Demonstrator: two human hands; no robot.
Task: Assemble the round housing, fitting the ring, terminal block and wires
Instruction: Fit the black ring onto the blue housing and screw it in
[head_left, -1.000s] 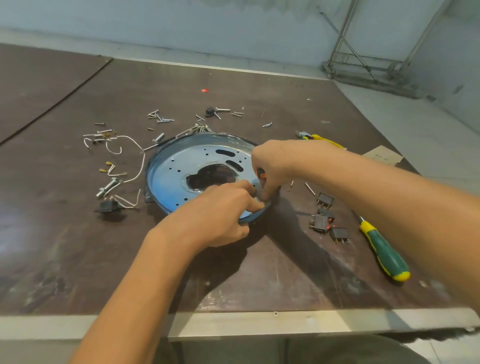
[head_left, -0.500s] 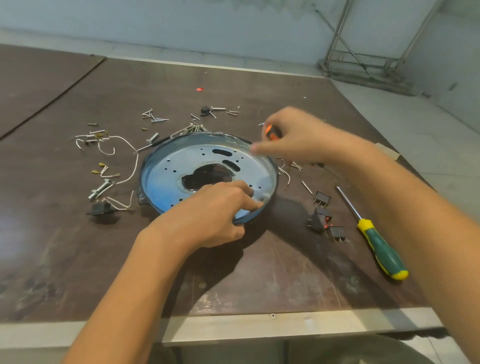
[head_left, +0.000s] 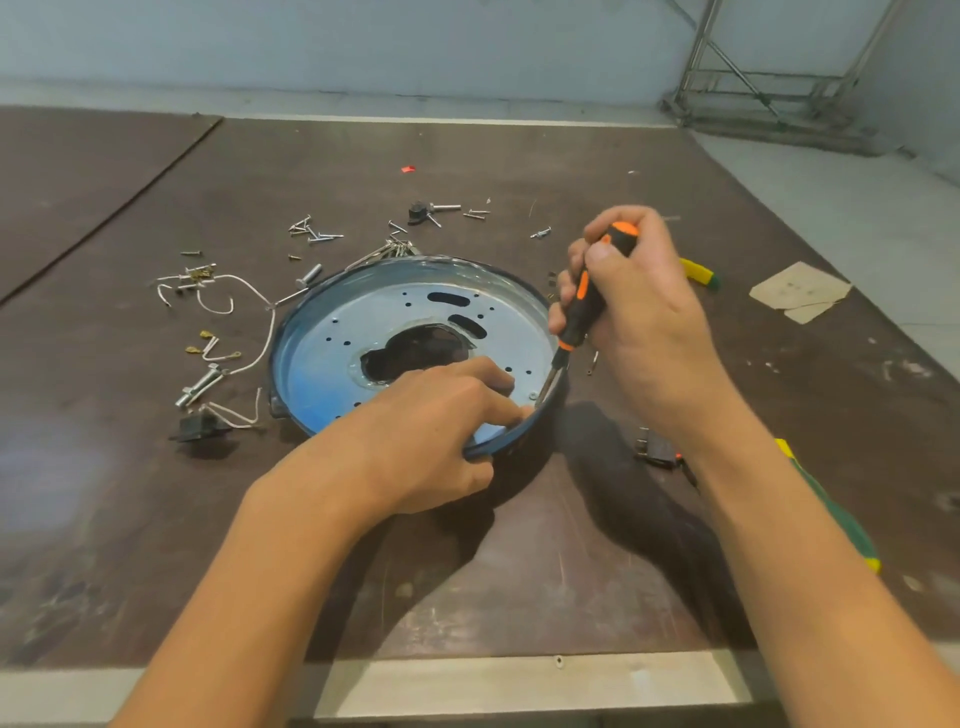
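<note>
**Head view: a light dish that must be pinned while the screw goes in**

We see one round housing (head_left: 332, 338) lying open side up at the middle of the table (head_left: 156, 519). It is a shallow blue-tinted metal dish with one large central opening and two slots. Our left hand (head_left: 431, 431) clasps its rim at 5 o'clock, fingers curled over the edge into the dish. The forefinger reaches toward a small screw (head_left: 533, 396) at 4 o'clock. Our right hand (head_left: 644, 306) is wrapped closed around one orange-and-black screwdriver (head_left: 584, 306), held steeply, with its tip down at that screw just inside the rim.

We judge the housing to be thin pressed sheet: stiff, light, and apt to slide or turn on the smooth board under the driver's twist. The rim is the place to hold, close beside the screw, as the left hand does. The edge may be sharp, so we would clasp it firmly and not let it slide.

Counted around the dish:
- The white wires (head_left: 249, 291) lie tangled from 9 to 10 o'clock, too entwined to number.
- There are three black parts (head_left: 195, 426), at 8, 12 and 4 o'clock, the last half hidden by the right wrist.
- Two green-and-yellow handles (head_left: 841, 519) show, one at 2 o'clock behind the right hand and one at 4 o'clock under the forearm.
- The loose screws (head_left: 311, 231) from 10 to 1 o'clock number well over a dozen, too small to count exactly.
</note>
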